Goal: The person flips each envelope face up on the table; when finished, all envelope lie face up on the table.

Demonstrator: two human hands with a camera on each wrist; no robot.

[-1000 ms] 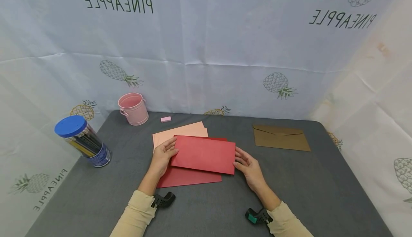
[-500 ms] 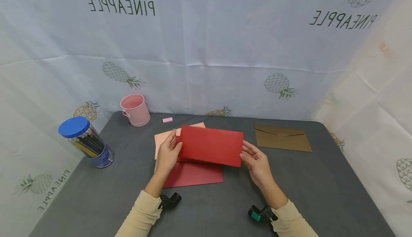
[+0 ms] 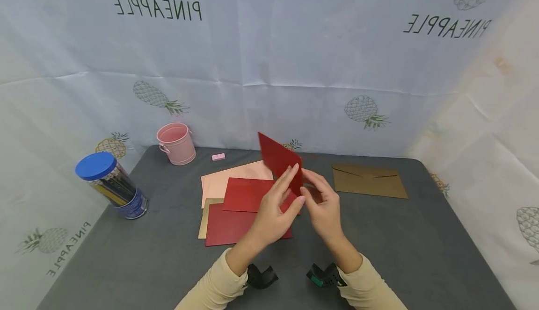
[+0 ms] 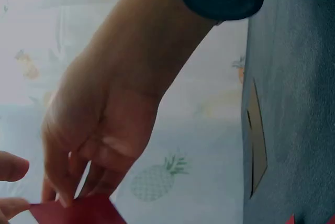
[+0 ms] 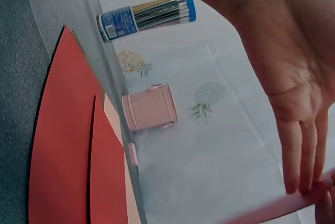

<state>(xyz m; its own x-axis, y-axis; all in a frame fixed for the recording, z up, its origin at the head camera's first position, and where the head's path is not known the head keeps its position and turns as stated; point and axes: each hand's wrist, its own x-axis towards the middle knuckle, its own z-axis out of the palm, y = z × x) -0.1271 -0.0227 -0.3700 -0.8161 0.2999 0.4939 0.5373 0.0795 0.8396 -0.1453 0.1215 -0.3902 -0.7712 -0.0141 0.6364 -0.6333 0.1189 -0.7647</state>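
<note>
Backdrop cloth [image 3: 269, 57] reads "PINEAPPLE" mirrored, with pineapple prints; grey bench [image 3: 400, 240] under it. I've got both hands pinching the red envelope [image 3: 279, 159] up over the bench, left hand [image 3: 275, 207], right hand [image 3: 322, 205]; more envelopes [image 3: 244, 198] lie below. Pink bucket [image 3: 176, 142] at the back left; blue-lidded tub [image 3: 111, 183] holds pencils.

pink bucket [image 3: 176, 143] standing at worktop [image 3: 421, 235] rear-left | blue-lidded pencil tube [image 3: 111, 184] leaning far left | pink eraser [image 3: 218, 156] lying beside bucket | brown envelope [image 3: 368, 180] lying rear-right
</note>
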